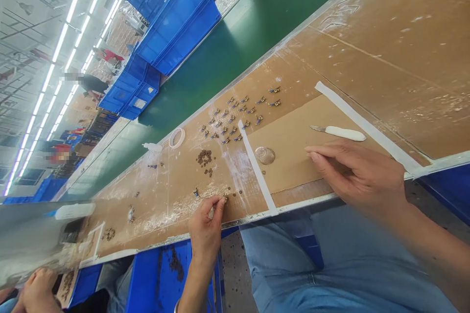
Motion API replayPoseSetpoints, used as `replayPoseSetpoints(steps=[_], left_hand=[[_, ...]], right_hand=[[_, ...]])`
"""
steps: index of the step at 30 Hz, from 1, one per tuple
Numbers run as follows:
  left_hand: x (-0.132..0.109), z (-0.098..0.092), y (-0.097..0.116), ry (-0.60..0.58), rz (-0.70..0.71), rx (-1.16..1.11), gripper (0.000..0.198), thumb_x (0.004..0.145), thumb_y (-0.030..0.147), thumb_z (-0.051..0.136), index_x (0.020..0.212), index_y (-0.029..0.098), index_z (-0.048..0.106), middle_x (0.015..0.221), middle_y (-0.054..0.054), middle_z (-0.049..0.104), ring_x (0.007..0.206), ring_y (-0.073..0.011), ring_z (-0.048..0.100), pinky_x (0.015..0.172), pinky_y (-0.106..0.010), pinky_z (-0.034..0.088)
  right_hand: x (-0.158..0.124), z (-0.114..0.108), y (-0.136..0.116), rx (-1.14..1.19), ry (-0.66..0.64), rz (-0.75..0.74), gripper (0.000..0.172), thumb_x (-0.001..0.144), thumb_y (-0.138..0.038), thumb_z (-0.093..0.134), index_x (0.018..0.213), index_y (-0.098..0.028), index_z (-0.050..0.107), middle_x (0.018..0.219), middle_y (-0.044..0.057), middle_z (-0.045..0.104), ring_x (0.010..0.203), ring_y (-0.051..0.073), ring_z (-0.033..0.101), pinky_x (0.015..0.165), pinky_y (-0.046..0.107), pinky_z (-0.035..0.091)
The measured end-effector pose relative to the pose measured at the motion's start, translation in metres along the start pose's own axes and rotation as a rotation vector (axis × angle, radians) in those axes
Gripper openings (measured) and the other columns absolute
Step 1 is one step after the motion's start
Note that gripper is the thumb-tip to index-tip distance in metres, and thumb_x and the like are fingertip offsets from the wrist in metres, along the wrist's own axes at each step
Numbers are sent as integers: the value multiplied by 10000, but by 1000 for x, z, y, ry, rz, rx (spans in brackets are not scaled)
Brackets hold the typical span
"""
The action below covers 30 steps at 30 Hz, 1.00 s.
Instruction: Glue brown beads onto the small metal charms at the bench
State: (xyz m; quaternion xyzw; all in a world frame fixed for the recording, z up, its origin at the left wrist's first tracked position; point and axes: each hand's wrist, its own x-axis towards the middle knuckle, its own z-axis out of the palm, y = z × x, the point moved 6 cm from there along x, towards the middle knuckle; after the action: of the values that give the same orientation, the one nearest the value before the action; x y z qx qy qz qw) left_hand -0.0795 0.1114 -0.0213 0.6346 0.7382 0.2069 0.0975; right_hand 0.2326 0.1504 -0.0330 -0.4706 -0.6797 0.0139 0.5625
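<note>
My left hand (206, 222) is closed in a pinch over the table's near edge; whatever lies between its fingertips is too small to name. Near it are a small blue-and-gold figure (196, 191) and a few loose brown bits (240, 192). My right hand (370, 173) hovers at the cardboard sheet (293, 132), thumb and forefinger pinched together, their contents not clear. Just beyond it lies a white-handled knife (345, 133) with a short blade. A small round clear dish (265, 155) sits on the sheet, left of my right hand.
Several blue-and-gold figures (233, 118) stand in rows beyond a pile of brown pieces (204, 158). White tape strips (257, 171) border the cardboard. A tape roll (176, 138) and small white bottle (152, 147) lie farther left. Another person's hands (38, 288) show lower left. A green belt (257, 24) runs behind.
</note>
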Motion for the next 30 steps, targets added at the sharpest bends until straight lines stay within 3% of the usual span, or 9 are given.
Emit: replayPoseSetpoints(steps=[12, 19, 26, 30], left_hand=[[4, 3, 16, -21, 197, 177, 198, 897, 308, 557, 782, 214, 687, 770, -19, 721, 721, -178, 676, 684, -265, 505], [7, 4, 17, -49, 218, 209, 201, 896, 302, 543, 789, 223, 694, 772, -29, 725, 733, -190, 679, 695, -277, 512], [9, 4, 14, -60, 147, 145, 201, 868, 322, 557, 776, 230, 709, 778, -32, 736, 751, -204, 686, 715, -303, 518], [11, -3, 4, -67, -36, -11, 196, 821, 384, 620, 778, 224, 725, 778, -25, 752, 756, -209, 699, 731, -311, 522]], right_hand=[[0, -1, 1, -30, -2, 27, 222, 825, -99, 656, 1004, -231, 655, 848, 8, 737, 780, 148, 703, 718, 262, 552], [0, -1, 1, -12, 10, 23, 232, 839, -109, 637, 1018, -256, 654, 849, -3, 739, 789, 153, 710, 717, 272, 563], [1, 0, 1, -3, 5, 17, 206, 845, -109, 629, 1003, -237, 660, 846, 5, 737, 769, 142, 704, 732, 264, 563], [1, -1, 0, 3, 14, 12, 219, 836, -99, 639, 1009, -232, 655, 848, 8, 733, 779, 143, 700, 727, 260, 559]])
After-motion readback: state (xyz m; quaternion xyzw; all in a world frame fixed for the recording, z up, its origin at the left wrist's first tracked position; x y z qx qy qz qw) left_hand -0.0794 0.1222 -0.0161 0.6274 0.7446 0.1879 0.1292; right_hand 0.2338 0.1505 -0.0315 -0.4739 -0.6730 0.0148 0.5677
